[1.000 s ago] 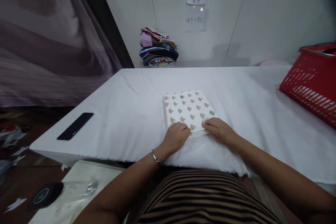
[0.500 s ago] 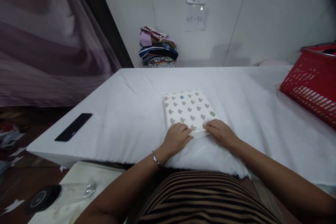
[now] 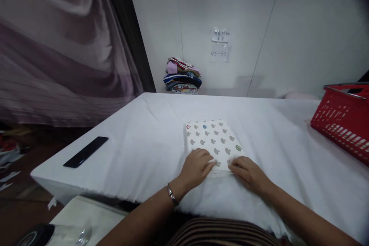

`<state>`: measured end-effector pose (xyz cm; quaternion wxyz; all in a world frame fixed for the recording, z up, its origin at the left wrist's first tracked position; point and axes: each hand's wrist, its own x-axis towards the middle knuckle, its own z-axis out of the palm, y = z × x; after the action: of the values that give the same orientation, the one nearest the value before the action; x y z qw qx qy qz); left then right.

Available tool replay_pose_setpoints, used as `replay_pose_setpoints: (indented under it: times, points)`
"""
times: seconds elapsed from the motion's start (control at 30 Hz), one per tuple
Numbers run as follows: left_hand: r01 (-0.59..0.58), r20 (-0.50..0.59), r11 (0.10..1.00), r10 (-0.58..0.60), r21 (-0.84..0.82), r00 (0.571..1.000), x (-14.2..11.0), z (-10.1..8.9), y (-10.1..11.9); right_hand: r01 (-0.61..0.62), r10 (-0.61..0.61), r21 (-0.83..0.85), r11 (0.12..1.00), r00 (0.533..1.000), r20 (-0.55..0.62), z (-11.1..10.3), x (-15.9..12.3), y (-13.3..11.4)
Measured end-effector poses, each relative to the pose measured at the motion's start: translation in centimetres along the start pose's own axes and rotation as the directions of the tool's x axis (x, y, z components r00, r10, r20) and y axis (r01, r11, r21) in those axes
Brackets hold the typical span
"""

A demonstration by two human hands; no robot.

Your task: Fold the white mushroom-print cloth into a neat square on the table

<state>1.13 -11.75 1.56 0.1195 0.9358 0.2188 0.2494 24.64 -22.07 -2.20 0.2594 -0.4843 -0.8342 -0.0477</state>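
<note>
A white folded cloth [image 3: 212,141] lies flat on the table, printed with grey mushrooms and a few coloured ones. My left hand [image 3: 198,165] is closed at its near left corner, fingers curled over the top and thumb by the front edge. At the near right corner, my right hand [image 3: 249,171] has its fingertips pressed together on the cloth. Both hands cover parts of the front edge, so the layers there are partly hidden.
A white sheet [image 3: 138,142] covers the table. On it lie a black phone-like slab [image 3: 85,152] at left and a red plastic basket [image 3: 343,123] at right. Folded clothes [image 3: 183,77] are stacked against the wall. A clear bottle with a dark cap [image 3: 36,235] lies lower left.
The view has tilted up, so everything sits lower in the picture. Both hands remain at the near edge of the folded cloth; my left thumb has shifted up onto its edge.
</note>
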Motion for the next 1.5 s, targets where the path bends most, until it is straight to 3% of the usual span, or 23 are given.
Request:
replay_pose_setpoints:
  times: [0.23,0.37,0.47,0.57,0.67,0.73,0.87,0.97,1.03,1.17,1.33,1.43,1.5]
  points:
    - [-0.051,0.204,0.989,0.021,0.142,0.979,-1.4,2.0,-0.2,-0.04,0.036,0.168,0.985,0.999,0.027,-1.7,1.2,-0.6]
    - [-0.048,0.218,0.984,0.009,0.174,0.976,-1.7,2.4,-0.1,-0.069,0.097,0.26,0.963,0.99,-0.097,-1.8,4.9,0.1]
    - [-0.059,0.22,0.982,0.018,0.181,0.975,-1.8,2.4,0.0,-0.101,0.132,0.206,0.973,0.981,-0.144,-0.5,8.0,1.1]
    - [-0.079,0.233,0.983,0.039,0.166,0.972,-2.8,2.4,0.2,-0.188,0.188,0.065,0.98,0.982,0.009,1.8,9.3,1.9]
    - [-0.101,0.255,0.99,0.073,0.096,0.964,-3.7,1.6,0.7,-0.232,0.235,-0.037,0.972,0.95,0.203,3.7,8.7,2.2]
    - [-0.093,0.248,0.995,0.084,0.027,0.965,-3.4,0.6,0.7,-0.249,0.256,-0.058,0.967,0.932,0.257,4.3,8.2,2.1]
    - [0.003,0.108,1.0,-0.006,0.025,0.994,0.2,-1.0,-0.9,-0.274,0.272,-0.036,0.961,0.913,0.304,3.7,8.9,2.3]
    - [0.208,0.009,0.969,-0.211,0.134,0.978,3.0,-0.1,-3.3,-0.307,0.314,-0.065,0.949,0.914,0.259,3.1,10.3,3.8]
    - [0.29,0.03,0.942,-0.299,0.171,0.954,3.7,1.2,-4.6,-0.371,0.393,-0.139,0.918,0.898,0.197,3.1,10.7,5.3]
    - [0.294,0.057,0.937,-0.309,0.187,0.949,3.2,3.1,-5.6,-0.459,0.488,-0.183,0.869,0.856,0.169,4.2,9.6,7.8]
    - [0.326,0.008,0.937,-0.329,0.123,0.944,2.6,3.0,-5.4,-0.462,0.467,-0.065,0.884,0.875,0.126,5.2,8.6,9.0]
    - [0.437,-0.078,0.899,-0.434,0.024,0.897,2.3,2.7,-5.7,-0.527,0.523,0.081,0.846,0.849,0.073,5.0,8.4,9.5]
    - [0.53,-0.132,0.846,-0.533,-0.064,0.836,2.0,2.6,-6.2,-0.63,0.634,0.19,0.753,0.772,0.044,4.6,8.0,9.8]
